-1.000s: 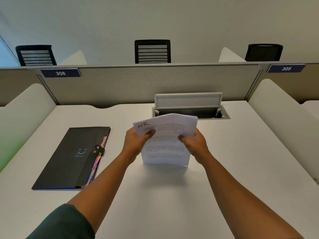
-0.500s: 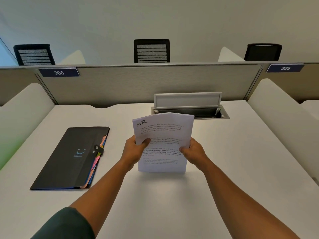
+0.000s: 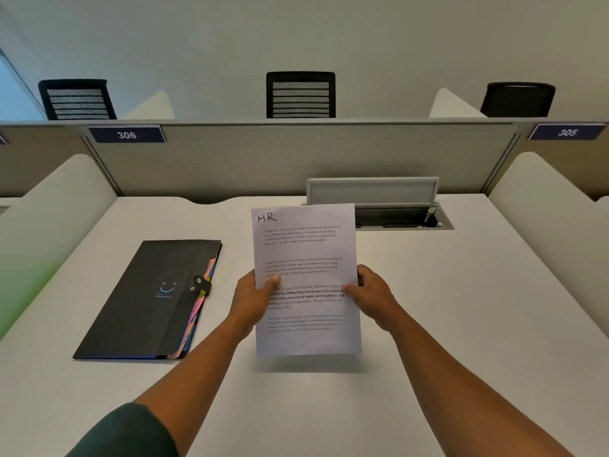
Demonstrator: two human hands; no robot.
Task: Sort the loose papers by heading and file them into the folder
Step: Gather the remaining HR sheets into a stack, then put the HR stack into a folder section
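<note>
A: What writing can be read?

B: "HR", handwritten at the top corner of the paper (image 3: 304, 255), above the left hand (image 3: 253, 300). Four blocks of small print fill the page below it; one bold line reads "Defined by a slower pace". Two plaques on the partition read "306" (image 3: 127, 134) and "305" (image 3: 567, 132).

A: How do the hands stand?

B: Both grip the paper upright above the worktop (image 3: 461, 324), the left hand on one side edge and the right hand (image 3: 370, 296) on the other, thumbs pressed on the front. How many sheets they hold I cannot tell.

A: And the folder?

B: One black folder (image 3: 148, 301) lies flat beyond the left hand's outer side, strap snapped closed, a smiley printed on the cover, coloured tabs poking out. Three chairs stand past the partition.
</note>
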